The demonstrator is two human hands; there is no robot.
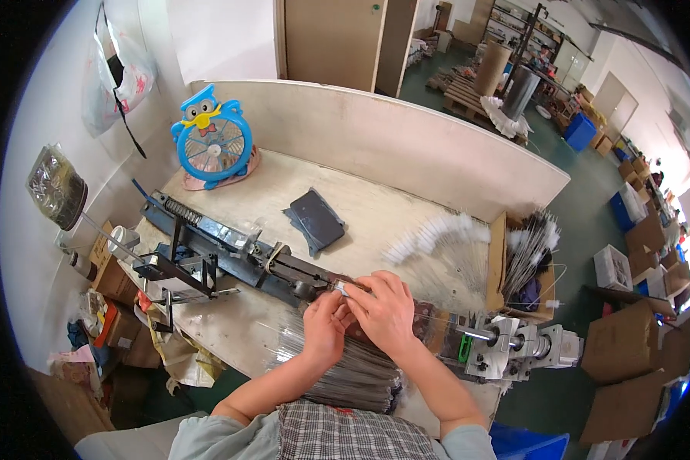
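Observation:
My left hand point(326, 326) and my right hand point(387, 307) meet over the long dark metal machine point(230, 249) that lies across the workbench point(360, 203). Both pinch a small silvery metal piece point(342, 287) at the machine's middle. Under my wrists lies a bundle of thin grey wires point(364, 372). Finished white bottle brushes point(437, 230) lie fanned out just beyond my right hand. The machine's silver motor end point(514, 349) sits to the right of my right forearm.
A blue owl-shaped fan point(211, 142) stands at the back left. A dark flat pad point(317, 218) lies mid-bench. A cardboard box of brushes point(525, 264) sits at the right edge. Cartons point(625, 341) stand on the green floor, and bags and boxes crowd the left.

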